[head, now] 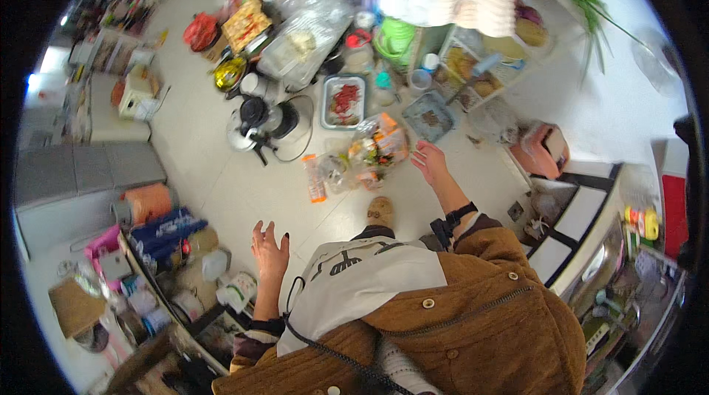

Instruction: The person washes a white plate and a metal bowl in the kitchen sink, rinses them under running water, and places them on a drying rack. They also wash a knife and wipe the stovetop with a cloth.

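My left hand (270, 251) hangs in the air at the left of my body, fingers apart, holding nothing. My right hand (430, 163) reaches forward with its fingers spread, and nothing shows in it. Nearest to it lies a clear plastic bag with orange print (392, 137), with mixed scraps in and around it. Left of that are a crumpled clear bag (336, 173) and an orange-ended plastic wrapper (314, 179). A rectangular dish (324, 112) of red strips sits beyond the bags. To its right rests a bluish plastic tray (443, 128) with something brown in it.
Black-and-silver kitchen appliances with a cord (282, 120) stand ahead on the left. A knife (483, 68) lies by a divided white crate (482, 104). Crowded shelves (149, 289) flank me on the left, drawers (580, 213) on the right. My brown shoe (380, 212) is on the tiled floor.
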Motion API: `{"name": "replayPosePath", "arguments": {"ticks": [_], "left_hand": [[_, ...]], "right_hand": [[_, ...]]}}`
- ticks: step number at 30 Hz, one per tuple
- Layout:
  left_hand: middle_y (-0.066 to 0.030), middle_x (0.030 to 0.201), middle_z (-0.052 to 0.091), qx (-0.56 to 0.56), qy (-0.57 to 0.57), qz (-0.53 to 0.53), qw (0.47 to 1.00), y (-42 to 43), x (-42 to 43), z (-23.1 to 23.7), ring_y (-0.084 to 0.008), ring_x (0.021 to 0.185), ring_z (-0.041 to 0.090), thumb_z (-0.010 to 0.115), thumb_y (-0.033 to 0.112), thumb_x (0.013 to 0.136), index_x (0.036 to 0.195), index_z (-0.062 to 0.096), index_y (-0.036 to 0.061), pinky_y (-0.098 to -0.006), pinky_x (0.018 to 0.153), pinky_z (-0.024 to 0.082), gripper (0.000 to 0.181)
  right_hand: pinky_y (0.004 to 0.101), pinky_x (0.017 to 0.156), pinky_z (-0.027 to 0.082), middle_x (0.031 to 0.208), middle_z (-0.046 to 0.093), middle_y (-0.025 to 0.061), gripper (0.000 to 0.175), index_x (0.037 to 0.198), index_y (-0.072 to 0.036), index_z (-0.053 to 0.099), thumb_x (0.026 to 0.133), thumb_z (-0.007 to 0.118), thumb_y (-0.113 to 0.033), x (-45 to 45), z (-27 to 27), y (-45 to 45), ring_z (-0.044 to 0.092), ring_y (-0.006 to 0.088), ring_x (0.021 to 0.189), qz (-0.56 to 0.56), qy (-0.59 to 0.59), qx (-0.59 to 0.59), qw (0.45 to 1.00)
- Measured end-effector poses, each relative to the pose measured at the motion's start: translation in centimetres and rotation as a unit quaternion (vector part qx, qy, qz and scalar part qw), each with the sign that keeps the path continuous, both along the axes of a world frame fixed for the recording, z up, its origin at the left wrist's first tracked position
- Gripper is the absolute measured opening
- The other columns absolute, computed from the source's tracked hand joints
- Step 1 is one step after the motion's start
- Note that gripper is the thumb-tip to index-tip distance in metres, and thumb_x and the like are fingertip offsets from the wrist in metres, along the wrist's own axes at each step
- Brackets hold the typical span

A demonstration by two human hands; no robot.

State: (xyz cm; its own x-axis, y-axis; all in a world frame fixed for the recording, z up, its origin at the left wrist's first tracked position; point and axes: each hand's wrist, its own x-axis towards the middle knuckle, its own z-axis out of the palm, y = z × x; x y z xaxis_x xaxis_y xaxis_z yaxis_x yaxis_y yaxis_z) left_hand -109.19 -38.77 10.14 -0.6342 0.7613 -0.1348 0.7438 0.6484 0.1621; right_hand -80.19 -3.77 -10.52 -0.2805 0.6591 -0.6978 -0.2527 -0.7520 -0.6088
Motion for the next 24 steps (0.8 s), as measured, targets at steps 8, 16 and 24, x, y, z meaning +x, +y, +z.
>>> {"name": "replayPosePath", "arguments": {"ticks": [8, 16, 24], "left_hand": [[-0.0242, 0.135, 0.04, 0.055, -0.041, -0.262, 0.963, 16.9, 8.0, -1.2, -0.0394, 0.117, 0.048, 0.066, 0.021, 0.083, 0.124, 0.055, -0.0014, -0.0463, 0.097, 0.041, 0.048], [-0.0287, 0.128, 0.045, 0.089, -0.1, -0.466, 0.875, 33.0, 28.9, -3.7, -0.044, 0.115, 0.048, 0.067, 0.02, 0.082, 0.119, 0.056, -0.0044, -0.0482, 0.095, 0.041, 0.046], [-0.0263, 0.131, 0.044, 0.114, -0.116, -0.599, 0.784, 42.4, 51.6, -0.2, -0.0416, 0.111, 0.051, 0.069, 0.015, 0.079, 0.121, 0.055, -0.0014, -0.0462, 0.094, 0.043, 0.047]], "right_hand": [[0.0391, 0.085, 0.052, 0.112, 0.053, 0.0095, 0.038, 0.126, -0.006, 0.048, 0.089, 0.053, -0.01, 36.4, 9.1, -3.9, 0.055, 0.0238, 0.101, -0.327, -0.167, 0.072, 0.927], [0.0385, 0.058, 0.053, 0.092, 0.063, 0.0132, 0.06, 0.14, -0.021, 0.026, 0.088, 0.053, -0.012, 73.8, 15.9, -19.5, 0.059, 0.0231, 0.061, -0.414, -0.609, -0.05, 0.675], [0.0453, 0.055, 0.051, 0.075, 0.067, 0.0175, 0.075, 0.152, -0.027, 0.005, 0.092, 0.05, -0.018, 87.3, 21.6, -21.6, 0.062, 0.0335, 0.06, -0.183, -0.747, -0.136, 0.625]]}}
